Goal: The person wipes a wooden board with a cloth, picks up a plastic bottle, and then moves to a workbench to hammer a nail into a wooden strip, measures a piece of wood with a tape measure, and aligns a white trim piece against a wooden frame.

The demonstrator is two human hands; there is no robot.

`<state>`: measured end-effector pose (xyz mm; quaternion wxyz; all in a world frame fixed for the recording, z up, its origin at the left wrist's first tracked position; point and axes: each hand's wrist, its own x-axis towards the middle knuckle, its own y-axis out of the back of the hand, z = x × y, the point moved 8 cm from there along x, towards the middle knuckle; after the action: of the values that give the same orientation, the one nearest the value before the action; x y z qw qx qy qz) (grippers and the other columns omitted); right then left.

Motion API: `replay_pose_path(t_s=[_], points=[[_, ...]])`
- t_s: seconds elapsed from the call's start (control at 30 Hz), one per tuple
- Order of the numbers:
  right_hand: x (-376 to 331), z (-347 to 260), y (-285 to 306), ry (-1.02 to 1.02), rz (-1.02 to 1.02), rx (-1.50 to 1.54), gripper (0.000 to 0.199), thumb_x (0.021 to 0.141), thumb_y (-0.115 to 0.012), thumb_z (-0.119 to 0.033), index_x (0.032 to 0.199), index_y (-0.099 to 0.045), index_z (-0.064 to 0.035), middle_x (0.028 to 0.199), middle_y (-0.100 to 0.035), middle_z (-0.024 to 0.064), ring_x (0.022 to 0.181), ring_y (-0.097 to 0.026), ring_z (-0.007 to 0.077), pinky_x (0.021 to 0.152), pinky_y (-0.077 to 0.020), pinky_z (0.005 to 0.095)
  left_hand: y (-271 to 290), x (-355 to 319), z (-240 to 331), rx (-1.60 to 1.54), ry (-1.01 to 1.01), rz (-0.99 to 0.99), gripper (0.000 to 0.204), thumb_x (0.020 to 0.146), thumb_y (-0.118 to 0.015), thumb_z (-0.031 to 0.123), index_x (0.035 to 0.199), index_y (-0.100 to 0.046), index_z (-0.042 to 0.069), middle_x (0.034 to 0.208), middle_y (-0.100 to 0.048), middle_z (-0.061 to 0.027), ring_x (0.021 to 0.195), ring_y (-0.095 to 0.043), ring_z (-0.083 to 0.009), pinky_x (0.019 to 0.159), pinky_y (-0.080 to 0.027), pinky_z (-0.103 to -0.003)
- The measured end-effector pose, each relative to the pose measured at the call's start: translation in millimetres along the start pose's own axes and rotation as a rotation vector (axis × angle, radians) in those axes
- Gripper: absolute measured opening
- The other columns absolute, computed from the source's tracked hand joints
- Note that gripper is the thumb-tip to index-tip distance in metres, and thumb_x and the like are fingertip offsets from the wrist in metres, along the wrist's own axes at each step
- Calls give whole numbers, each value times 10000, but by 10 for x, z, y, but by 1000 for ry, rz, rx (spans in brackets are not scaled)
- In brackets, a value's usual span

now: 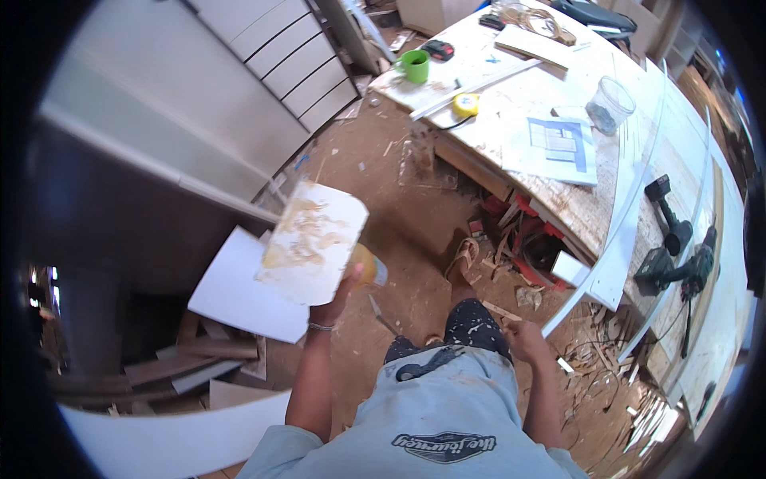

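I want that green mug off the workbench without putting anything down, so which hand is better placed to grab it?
Right. The right hand hangs loosely closed at the person's side, holding nothing, on the workbench side. The left hand already holds a glue-smeared white panel. The green mug sits far off at the bench's far end.

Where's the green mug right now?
In the head view the green mug stands at the upper middle, on the near-left corner of the workbench, just left of the yellow tape measure.

The left hand [345,281] holds up a white rectangular board smeared with tan glue [313,241], with a yellow bottle [369,266] just behind it. The right hand [527,338] hangs closed near the knee. Far right, a green mug [414,65] and yellow tape measure [466,104] sit on the bench [590,207].
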<state>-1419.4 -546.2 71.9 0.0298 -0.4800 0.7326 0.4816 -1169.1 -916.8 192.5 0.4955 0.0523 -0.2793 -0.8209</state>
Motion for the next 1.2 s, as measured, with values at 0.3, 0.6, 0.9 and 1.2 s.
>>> replay_pose_path(t_s=[0.3, 0.6, 0.9, 1.2], points=[[2328, -850, 676, 142, -309, -21, 315, 918, -567, -277, 1052, -714, -33, 1061, -688, 232, 1020, -650, 405, 897, -512, 488, -598, 2959, 1592, -157, -176, -68, 626, 729, -837, 126, 1263, -546, -20, 1194, -643, -127, 1100, -630, -225, 992, -506, -380], [3974, 270, -1000, -219, -744, 89, 632, 914, -571, -477, 1388, -529, -61, 1428, -512, 205, 1325, -490, 345, 1103, -398, 419, -2210, 5407, 2582, -375, -434, -372, 624, 747, -821, 92, 1279, -510, -8, 1199, -625, -121, 1108, -616, -211, 980, -507, -369], [4512, 262, -621, -429, 124, 600, 613, 885, -565, -486, 1343, -575, -78, 1445, -489, 210, 1350, -455, 339, 1150, -331, 429, -3873, 6745, 2318, -386, -438, -710, 609, 756, -868, 222, 1227, -567, -18, 1152, -643, -101, 1045, -626, -194, 929, -520, -341], [3811, -862, -300, -637, 221, 507, 546, 890, -552, -462, 1268, -619, -74, 1305, -590, 217, 1211, -553, 405, 1043, -431, 463, -4547, 6953, 1981, -20, -561, -617, 669, 745, -851, 428, 1177, -616, -25, 1110, -685, -113, 1013, -645, -208, 905, -501, -350]])
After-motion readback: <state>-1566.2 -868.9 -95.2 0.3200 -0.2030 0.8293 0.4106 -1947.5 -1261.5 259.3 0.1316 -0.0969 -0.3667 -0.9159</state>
